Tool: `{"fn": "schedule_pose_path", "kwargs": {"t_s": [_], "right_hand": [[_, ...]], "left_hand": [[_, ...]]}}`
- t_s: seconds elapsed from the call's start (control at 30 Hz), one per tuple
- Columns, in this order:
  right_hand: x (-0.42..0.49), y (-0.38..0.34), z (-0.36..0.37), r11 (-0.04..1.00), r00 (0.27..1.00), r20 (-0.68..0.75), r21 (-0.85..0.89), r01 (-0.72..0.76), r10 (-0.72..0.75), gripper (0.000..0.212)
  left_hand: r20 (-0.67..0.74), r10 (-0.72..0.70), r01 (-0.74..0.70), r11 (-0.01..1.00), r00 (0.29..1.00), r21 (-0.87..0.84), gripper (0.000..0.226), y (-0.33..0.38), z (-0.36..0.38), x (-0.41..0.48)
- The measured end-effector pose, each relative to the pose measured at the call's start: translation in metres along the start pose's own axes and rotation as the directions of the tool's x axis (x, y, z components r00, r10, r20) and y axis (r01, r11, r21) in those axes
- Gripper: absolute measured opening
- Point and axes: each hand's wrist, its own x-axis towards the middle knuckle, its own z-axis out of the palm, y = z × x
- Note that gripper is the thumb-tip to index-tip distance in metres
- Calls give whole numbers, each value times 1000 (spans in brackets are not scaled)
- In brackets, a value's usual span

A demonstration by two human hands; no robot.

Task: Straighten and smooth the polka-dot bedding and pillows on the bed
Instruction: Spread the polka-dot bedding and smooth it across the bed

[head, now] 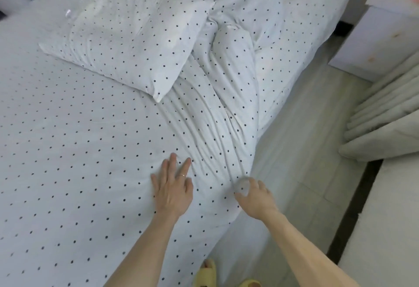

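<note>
A white polka-dot sheet [68, 150] covers the bed and lies flat on the left. It bunches into long wrinkles [215, 132] toward the right edge. A polka-dot pillow [131, 44] lies askew at the upper middle. Beyond it a crumpled polka-dot duvet [272, 26] is heaped at the upper right. My left hand [173, 189] rests flat on the sheet, fingers spread, beside the wrinkles. My right hand [255, 198] is at the bed's right edge with its fingers closed on the sheet's edge.
Pale floor [306, 162] runs along the bed's right side. A white cabinet [381, 44] stands at the upper right, with pale curtain folds [385, 116] below it. A white surface with a dark edge [385, 230] lies at the lower right. Yellow slippers [207, 271] show at the bottom.
</note>
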Motion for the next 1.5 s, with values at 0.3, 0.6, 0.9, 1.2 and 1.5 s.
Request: {"fn": "schedule_pose_path", "kwargs": {"t_s": [0.3,0.6,0.9,1.2,1.5], "right_hand": [[98,-82,-139,795,981,-187,586,159,-58,100],[188,-180,-249,389,990,-139,912,128,0,53],[136,-103,-319,607,513,-766,631,484,387,13],[207,-60,-264,983,631,-770,170,63,92,61],[214,-30,-261,962,970,100,-184,-201,222,87]], "left_hand": [[-24,83,-87,975,996,-203,55,73,-64,156],[-95,102,-114,984,990,-136,54,93,-104,285],[-115,160,-184,949,980,-256,61,148,-110,305],[-19,175,-175,984,984,-6,62,200,-50,292],[192,-79,49,986,978,159,72,234,-58,284]]}}
